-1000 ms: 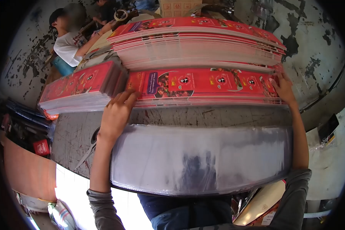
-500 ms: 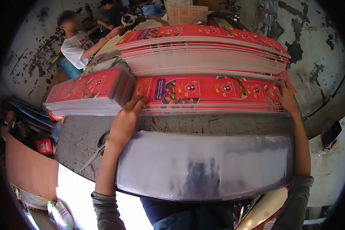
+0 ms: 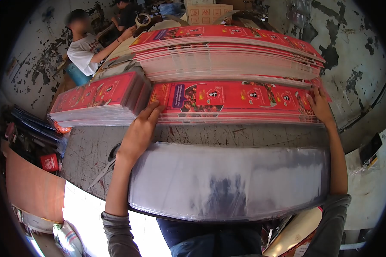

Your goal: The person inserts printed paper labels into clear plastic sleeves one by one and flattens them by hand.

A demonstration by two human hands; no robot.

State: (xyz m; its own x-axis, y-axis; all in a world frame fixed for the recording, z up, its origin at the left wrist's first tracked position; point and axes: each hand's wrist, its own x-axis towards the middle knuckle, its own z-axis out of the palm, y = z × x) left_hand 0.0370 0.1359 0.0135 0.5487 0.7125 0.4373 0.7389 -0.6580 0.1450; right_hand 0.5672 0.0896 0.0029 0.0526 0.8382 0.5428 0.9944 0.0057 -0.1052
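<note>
A low stack of long red printed strips (image 3: 236, 100), showing food pictures, lies across the table between my two hands. My left hand (image 3: 143, 124) has its bent fingers on the stack's left front corner. At the right end, my right hand (image 3: 321, 107) grips the edge, its thumb on the near side and its fingers partly hidden behind the end. Right behind rises a taller stack of similar strips (image 3: 231, 66). On the left, a pile of plastic-covered red strips (image 3: 94, 96) sits against the low stack. Nearest my body is a pile of clear plastic sleeves (image 3: 227, 180).
Scissors (image 3: 103, 171) lie on the scratched grey table (image 3: 85, 145), left of my forearm. A person in a white shirt (image 3: 83, 53) is beyond the table at the back left, near a roll of tape (image 3: 143, 20). Another person in dark clothing (image 3: 128, 19) is farther back.
My hands stay at both ends of the low stack, nearly unmoved. The view has shifted slightly, and the person in white has shifted a little.
</note>
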